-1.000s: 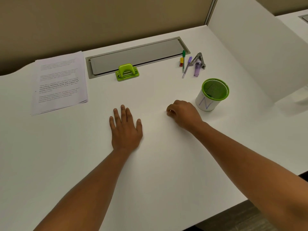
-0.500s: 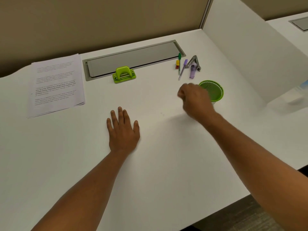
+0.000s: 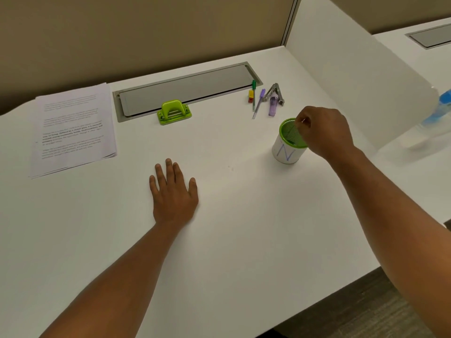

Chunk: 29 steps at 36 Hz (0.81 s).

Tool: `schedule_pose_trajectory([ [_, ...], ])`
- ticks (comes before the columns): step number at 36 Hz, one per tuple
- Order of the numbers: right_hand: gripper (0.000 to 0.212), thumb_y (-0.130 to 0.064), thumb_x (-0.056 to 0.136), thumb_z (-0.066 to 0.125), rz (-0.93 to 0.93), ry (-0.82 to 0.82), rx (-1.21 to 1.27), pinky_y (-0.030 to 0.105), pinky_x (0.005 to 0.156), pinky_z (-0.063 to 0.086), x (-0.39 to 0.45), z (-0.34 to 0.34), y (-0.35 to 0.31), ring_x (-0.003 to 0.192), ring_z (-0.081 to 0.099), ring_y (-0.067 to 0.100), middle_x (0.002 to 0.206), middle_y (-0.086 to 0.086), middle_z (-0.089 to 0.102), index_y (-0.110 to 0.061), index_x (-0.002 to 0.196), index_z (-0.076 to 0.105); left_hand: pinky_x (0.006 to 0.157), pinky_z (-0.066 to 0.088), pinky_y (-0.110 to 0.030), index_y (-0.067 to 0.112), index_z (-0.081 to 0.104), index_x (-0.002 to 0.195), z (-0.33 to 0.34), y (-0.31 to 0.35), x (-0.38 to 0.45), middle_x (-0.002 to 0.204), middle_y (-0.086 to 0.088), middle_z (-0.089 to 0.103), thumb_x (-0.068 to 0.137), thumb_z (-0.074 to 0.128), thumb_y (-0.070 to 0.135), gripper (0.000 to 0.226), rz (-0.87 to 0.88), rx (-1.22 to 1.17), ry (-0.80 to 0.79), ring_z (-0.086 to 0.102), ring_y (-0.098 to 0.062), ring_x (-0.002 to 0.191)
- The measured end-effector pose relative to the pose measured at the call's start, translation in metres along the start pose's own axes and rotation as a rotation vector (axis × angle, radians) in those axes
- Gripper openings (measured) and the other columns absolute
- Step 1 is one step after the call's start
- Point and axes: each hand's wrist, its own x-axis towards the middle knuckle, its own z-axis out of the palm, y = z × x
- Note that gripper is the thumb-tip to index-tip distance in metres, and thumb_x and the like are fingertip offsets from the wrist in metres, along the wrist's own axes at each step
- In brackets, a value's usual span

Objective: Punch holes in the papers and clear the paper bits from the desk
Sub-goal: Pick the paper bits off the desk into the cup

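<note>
A stack of printed papers (image 3: 73,129) lies at the far left of the white desk (image 3: 244,240). The green hole punch (image 3: 174,111) stands by the grey cable tray. My left hand (image 3: 173,193) rests flat on the desk, fingers spread, holding nothing. My right hand (image 3: 322,129) hovers over the mouth of the green-rimmed white cup (image 3: 288,142), thumb and fingertips pinched together on a tiny pale speck that looks like a paper bit. A few faint paper bits (image 3: 230,168) remain on the desk between my hands.
A grey cable tray lid (image 3: 185,90) runs along the back. Pens, a small red-yellow item and a staple remover (image 3: 266,98) lie behind the cup. A white divider panel (image 3: 353,69) stands to the right, with a blue-topped bottle (image 3: 436,113) past it.
My right hand lifted off the desk, moved right and back, and now pinches above the cup. The left hand stayed flat in place.
</note>
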Motion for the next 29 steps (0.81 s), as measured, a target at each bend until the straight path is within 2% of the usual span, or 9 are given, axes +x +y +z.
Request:
schedule_pose_trajectory([
  [4, 0.028, -0.012, 0.093, 0.045, -0.038, -0.001, -0.066, 0.033, 0.066, 0.044, -0.001, 0.004, -0.004, 0.085, 0.061, 0.036, 0.096, 0.014, 0.071, -0.014, 0.108, 0.069, 0.122, 0.009, -0.052, 0.004, 0.023, 0.154, 0.000, 0.000, 0.000, 0.164, -0.013, 0.013, 0.101, 0.027, 0.045, 0.067, -0.003, -0.004, -0.014, 0.008, -0.036, 0.152],
  [6, 0.026, -0.013, 0.091, 0.049, -0.091, 0.060, 0.002, 0.038, 0.073, 0.048, -0.006, 0.006, -0.018, 0.088, 0.061, 0.038, 0.100, 0.014, 0.070, -0.012, 0.108, 0.069, 0.122, 0.008, -0.052, 0.005, 0.021, 0.154, 0.000, 0.000, 0.001, 0.164, -0.013, 0.012, 0.102, 0.025, 0.046, 0.067, -0.003, -0.001, -0.015, 0.007, -0.035, 0.152],
  [8, 0.023, -0.016, 0.090, 0.056, -0.178, 0.054, 0.108, 0.037, 0.077, 0.049, -0.017, 0.013, -0.039, 0.089, 0.064, 0.035, 0.101, 0.011, 0.069, -0.013, 0.107, 0.070, 0.123, 0.007, -0.052, 0.005, 0.020, 0.155, 0.000, 0.000, 0.000, 0.165, -0.013, 0.011, 0.102, 0.024, 0.046, 0.068, -0.003, -0.001, -0.014, 0.006, -0.035, 0.152],
  [11, 0.020, -0.018, 0.090, 0.061, -0.307, -0.121, 0.214, 0.035, 0.077, 0.050, -0.036, 0.038, -0.071, 0.088, 0.066, 0.029, 0.102, 0.008, 0.068, -0.014, 0.108, 0.071, 0.123, 0.007, -0.051, 0.005, 0.019, 0.155, 0.000, 0.000, 0.000, 0.165, -0.012, 0.010, 0.102, 0.023, 0.046, 0.067, -0.001, -0.003, -0.013, 0.005, -0.034, 0.152],
  [15, 0.027, -0.017, 0.094, 0.059, -0.379, -0.307, 0.198, 0.035, 0.085, 0.050, -0.051, 0.080, -0.093, 0.100, 0.064, 0.029, 0.114, 0.009, 0.065, -0.011, 0.119, 0.066, 0.123, 0.006, -0.051, 0.006, 0.018, 0.155, -0.001, 0.001, 0.001, 0.165, -0.012, 0.009, 0.102, 0.023, 0.047, 0.068, -0.007, -0.007, -0.018, 0.003, -0.034, 0.152],
  [18, 0.027, -0.014, 0.095, 0.055, -0.370, -0.329, 0.173, 0.036, 0.085, 0.050, -0.052, 0.099, -0.096, 0.102, 0.061, 0.030, 0.113, 0.010, 0.065, -0.009, 0.119, 0.066, 0.123, 0.006, -0.051, 0.006, 0.020, 0.155, -0.001, 0.001, 0.002, 0.165, -0.012, 0.010, 0.102, 0.024, 0.047, 0.067, -0.007, -0.010, -0.010, 0.005, -0.034, 0.152],
  [22, 0.018, -0.013, 0.094, 0.055, -0.345, -0.329, 0.154, 0.038, 0.076, 0.050, -0.049, 0.111, -0.092, 0.091, 0.060, 0.030, 0.100, 0.010, 0.064, -0.007, 0.103, 0.069, 0.122, 0.008, -0.051, 0.005, 0.022, 0.154, 0.001, 0.000, 0.002, 0.165, -0.012, 0.012, 0.101, 0.024, 0.047, 0.068, -0.012, 0.006, 0.000, 0.007, -0.034, 0.152],
  [25, 0.016, -0.021, 0.093, 0.061, -0.257, -0.337, 0.212, 0.033, 0.074, 0.047, -0.044, 0.113, -0.088, 0.088, 0.058, 0.026, 0.097, 0.008, 0.063, -0.009, 0.101, 0.067, 0.122, 0.010, -0.051, 0.005, 0.024, 0.154, 0.003, -0.001, 0.002, 0.164, -0.013, 0.015, 0.101, 0.025, 0.047, 0.067, -0.009, 0.005, 0.011, 0.010, -0.035, 0.151],
  [29, 0.018, -0.025, 0.088, 0.067, -0.137, -0.371, 0.264, 0.033, 0.072, 0.042, -0.037, 0.115, -0.086, 0.084, 0.055, 0.025, 0.092, 0.008, 0.061, -0.009, 0.093, 0.062, 0.122, 0.010, -0.051, 0.005, 0.024, 0.154, 0.003, -0.001, 0.003, 0.164, -0.013, 0.014, 0.101, 0.024, 0.047, 0.067, -0.008, 0.014, 0.007, 0.010, -0.035, 0.151],
])
